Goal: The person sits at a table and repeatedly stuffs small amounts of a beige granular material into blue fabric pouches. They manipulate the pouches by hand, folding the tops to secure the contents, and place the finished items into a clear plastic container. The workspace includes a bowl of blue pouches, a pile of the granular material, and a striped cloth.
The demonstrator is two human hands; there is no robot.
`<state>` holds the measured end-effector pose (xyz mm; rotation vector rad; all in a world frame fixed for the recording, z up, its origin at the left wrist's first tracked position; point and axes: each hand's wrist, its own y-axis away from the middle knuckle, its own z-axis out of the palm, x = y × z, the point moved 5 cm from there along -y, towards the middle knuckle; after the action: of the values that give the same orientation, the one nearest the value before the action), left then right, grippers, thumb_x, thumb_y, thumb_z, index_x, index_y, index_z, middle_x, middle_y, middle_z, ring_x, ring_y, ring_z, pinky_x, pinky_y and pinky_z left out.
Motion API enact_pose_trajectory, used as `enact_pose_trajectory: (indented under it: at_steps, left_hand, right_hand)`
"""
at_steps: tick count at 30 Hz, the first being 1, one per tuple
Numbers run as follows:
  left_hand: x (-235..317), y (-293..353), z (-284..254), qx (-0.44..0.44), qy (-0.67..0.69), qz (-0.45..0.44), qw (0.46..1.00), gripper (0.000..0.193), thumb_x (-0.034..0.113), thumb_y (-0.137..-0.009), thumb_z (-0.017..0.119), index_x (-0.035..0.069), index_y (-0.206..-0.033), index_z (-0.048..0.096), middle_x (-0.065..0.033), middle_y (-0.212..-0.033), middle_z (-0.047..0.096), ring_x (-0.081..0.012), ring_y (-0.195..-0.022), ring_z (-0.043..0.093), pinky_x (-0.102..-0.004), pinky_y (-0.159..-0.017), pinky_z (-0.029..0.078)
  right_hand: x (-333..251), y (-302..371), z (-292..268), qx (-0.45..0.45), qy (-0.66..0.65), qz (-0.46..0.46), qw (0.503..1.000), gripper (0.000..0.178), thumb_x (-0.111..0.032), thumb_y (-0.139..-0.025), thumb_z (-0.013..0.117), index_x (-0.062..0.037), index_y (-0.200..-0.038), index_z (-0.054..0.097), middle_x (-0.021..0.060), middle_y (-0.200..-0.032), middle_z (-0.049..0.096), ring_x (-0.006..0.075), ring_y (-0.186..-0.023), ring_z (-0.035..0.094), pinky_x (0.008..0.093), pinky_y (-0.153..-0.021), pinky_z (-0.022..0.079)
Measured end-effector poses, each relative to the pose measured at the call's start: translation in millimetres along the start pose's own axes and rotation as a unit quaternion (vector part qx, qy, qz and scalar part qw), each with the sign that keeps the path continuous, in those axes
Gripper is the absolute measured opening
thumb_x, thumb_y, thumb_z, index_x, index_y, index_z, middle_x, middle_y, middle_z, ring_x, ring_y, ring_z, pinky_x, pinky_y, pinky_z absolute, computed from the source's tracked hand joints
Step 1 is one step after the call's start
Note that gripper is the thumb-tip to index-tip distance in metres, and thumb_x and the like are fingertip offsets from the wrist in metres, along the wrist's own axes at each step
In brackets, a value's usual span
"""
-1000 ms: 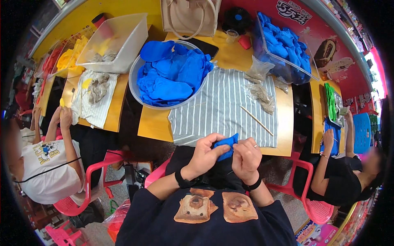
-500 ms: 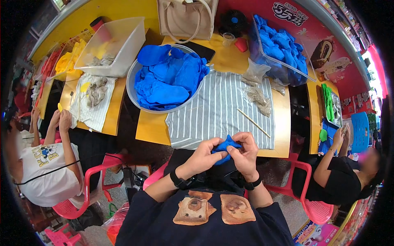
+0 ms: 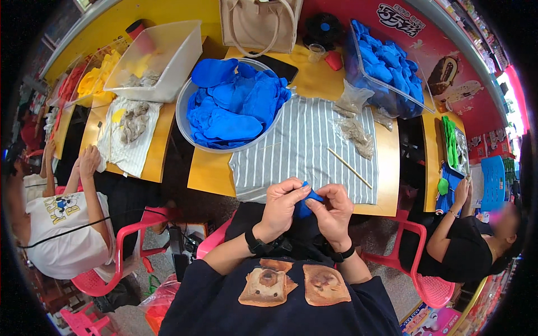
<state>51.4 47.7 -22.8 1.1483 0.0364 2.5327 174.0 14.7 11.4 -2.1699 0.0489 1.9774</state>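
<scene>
the wooden table spreads across the middle of the scene, and over its near part lies a grey cloth with white stripes. at the table's far right stands a clear bin full of blue pieces, and on the left a round pale basin, heaped with more blue material, covers part of the cloth's edge. a beige handbag stands at the far side, between basin and bin. at the near edge the person's two hands meet: the left hand and the right hand are clamped on one small blue piece, thumbs and forefingers pinching its upper end. beside the basin's far right side lies a dark flat device. a clear plastic bag sits on the cloth's far right part. nearer, a thin stick lies slantwise on the stripes. the blue piece is low between the hands, partly hidden by the fingers.
</scene>
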Motion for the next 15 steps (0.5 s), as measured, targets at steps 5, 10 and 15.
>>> enact_pose_trajectory:
  at_steps: [5,10,15]
  left_hand:
    - [-1.7,0.2,0.4,0.0,0.06,-0.004,0.998,0.008,0.002,-0.089,0.062,0.001,-0.083,0.067,0.0012,-0.081,0.06,-0.0042,-0.074,0.051,-0.0204,-0.066,0.041]
    - [6.8,2.1,4.7,-0.067,-0.002,-0.11,0.992,0.007,0.005,-0.089,0.063,0.0,-0.095,0.064,-0.0009,-0.089,0.063,-0.0049,-0.08,0.056,-0.0196,-0.071,0.045]
    - [-1.8,2.3,-4.6,-0.072,-0.052,-0.066,0.994,0.013,0.001,-0.087,0.064,-0.001,-0.1,0.064,-0.0023,-0.092,0.064,-0.0071,-0.082,0.059,-0.0205,-0.074,0.048]
  right_hand:
    - [2.5,1.9,2.5,0.044,-0.133,0.039,0.989,0.023,0.008,-0.079,0.068,-0.0007,-0.096,0.055,0.0019,-0.086,0.059,0.0058,-0.074,0.055,0.0203,-0.065,0.046]
    - [7.5,1.6,-7.2,0.053,-0.119,0.052,0.99,0.019,0.005,-0.084,0.064,0.0008,-0.1,0.056,0.0017,-0.089,0.057,0.0049,-0.075,0.053,0.0197,-0.065,0.045]
    - [3.7,0.7,-4.2,0.025,-0.075,0.067,0.995,0.017,0.005,-0.086,0.062,0.0024,-0.101,0.056,0.0013,-0.089,0.056,0.0054,-0.078,0.053,0.0192,-0.066,0.044]
